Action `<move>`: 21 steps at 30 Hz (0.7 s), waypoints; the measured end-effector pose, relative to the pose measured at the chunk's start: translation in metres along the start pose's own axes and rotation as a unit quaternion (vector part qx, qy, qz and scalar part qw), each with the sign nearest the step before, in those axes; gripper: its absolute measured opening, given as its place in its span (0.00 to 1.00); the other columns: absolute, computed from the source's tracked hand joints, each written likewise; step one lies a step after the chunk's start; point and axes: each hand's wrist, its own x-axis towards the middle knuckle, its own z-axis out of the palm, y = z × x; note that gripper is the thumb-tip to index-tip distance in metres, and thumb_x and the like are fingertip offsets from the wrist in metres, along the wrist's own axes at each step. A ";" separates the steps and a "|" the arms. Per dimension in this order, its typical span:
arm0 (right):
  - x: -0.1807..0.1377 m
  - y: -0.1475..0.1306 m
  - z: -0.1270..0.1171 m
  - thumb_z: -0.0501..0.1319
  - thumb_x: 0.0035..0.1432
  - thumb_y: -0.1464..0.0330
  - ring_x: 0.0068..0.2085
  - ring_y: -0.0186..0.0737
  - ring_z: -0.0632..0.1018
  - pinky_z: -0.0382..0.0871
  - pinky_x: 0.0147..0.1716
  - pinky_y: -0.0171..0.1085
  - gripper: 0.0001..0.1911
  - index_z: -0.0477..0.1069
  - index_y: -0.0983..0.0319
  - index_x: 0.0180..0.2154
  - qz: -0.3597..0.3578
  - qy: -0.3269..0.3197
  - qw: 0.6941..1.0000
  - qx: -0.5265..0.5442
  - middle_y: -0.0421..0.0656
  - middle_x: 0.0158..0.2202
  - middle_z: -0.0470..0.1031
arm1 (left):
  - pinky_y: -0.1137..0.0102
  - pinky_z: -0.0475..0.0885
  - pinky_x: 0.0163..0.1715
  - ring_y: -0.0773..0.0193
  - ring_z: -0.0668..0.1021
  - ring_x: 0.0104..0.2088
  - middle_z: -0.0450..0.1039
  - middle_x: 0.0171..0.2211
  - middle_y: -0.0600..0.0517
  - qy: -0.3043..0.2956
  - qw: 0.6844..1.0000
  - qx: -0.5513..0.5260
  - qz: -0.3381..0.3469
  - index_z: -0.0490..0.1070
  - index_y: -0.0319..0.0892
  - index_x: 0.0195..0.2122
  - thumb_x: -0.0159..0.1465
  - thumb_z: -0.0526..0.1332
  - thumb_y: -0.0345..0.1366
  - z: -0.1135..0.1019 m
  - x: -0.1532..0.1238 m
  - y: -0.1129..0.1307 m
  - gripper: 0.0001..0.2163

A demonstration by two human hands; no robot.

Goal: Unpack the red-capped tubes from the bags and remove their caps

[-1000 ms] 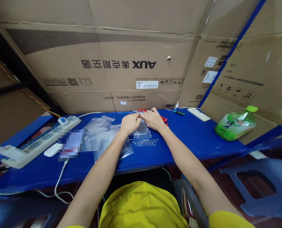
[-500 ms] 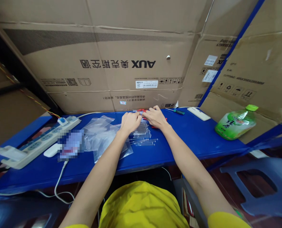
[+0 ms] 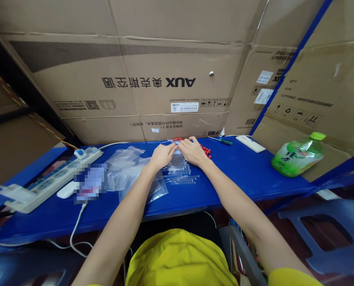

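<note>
My left hand (image 3: 162, 155) and my right hand (image 3: 194, 151) meet fingertip to fingertip at the back of the blue table. Both are closed in a pinch, and whatever is between the fingers is too small and covered to make out. Below and between them lies a row of thin clear plastic tubes (image 3: 177, 166), with several loose ones (image 3: 184, 180) nearer the front. Small red pieces (image 3: 206, 151) show beside my right hand, partly covered by it. More red pieces (image 3: 177, 139) lie behind the fingertips.
Clear plastic bags (image 3: 126, 169) lie left of the tubes. Farther left are a power strip (image 3: 58, 174), a white charger (image 3: 67, 190) and a blurred packet (image 3: 90, 182). A green screwdriver (image 3: 224, 141), a white phone (image 3: 250, 143) and a green bottle (image 3: 297, 155) are at right. Cardboard (image 3: 153, 51) walls the back.
My right hand has turned and shifted slightly, uncovering more of the red pieces at its right side. Both hands stay together over the tubes, and the view has moved a little.
</note>
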 end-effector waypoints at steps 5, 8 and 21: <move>0.006 -0.009 0.001 0.45 0.79 0.67 0.41 0.46 0.72 0.53 0.46 0.45 0.19 0.72 0.64 0.42 0.015 -0.011 0.999 0.030 0.48 0.39 0.78 | 0.65 0.65 0.40 0.54 0.83 0.41 0.84 0.40 0.47 0.002 1.000 -0.029 0.002 0.77 0.47 0.45 0.79 0.45 0.46 -0.001 -0.003 -0.010 0.21; 0.003 -0.003 0.000 0.46 0.79 0.68 0.38 0.44 0.71 0.52 0.45 0.44 0.18 0.73 0.63 0.42 0.010 -0.017 0.999 0.040 0.46 0.36 0.78 | 0.65 0.64 0.42 0.54 0.82 0.40 0.83 0.38 0.47 -0.003 0.999 -0.035 0.015 0.77 0.46 0.43 0.79 0.46 0.47 -0.003 -0.001 -0.011 0.21; -0.005 0.017 -0.002 0.44 0.79 0.66 0.41 0.46 0.71 0.51 0.46 0.45 0.20 0.74 0.60 0.45 0.022 -0.016 0.999 0.019 0.46 0.39 0.79 | 0.62 0.58 0.41 0.54 0.80 0.35 0.81 0.30 0.45 0.051 0.999 -0.012 -0.001 0.74 0.44 0.31 0.79 0.45 0.49 -0.004 0.007 -0.002 0.26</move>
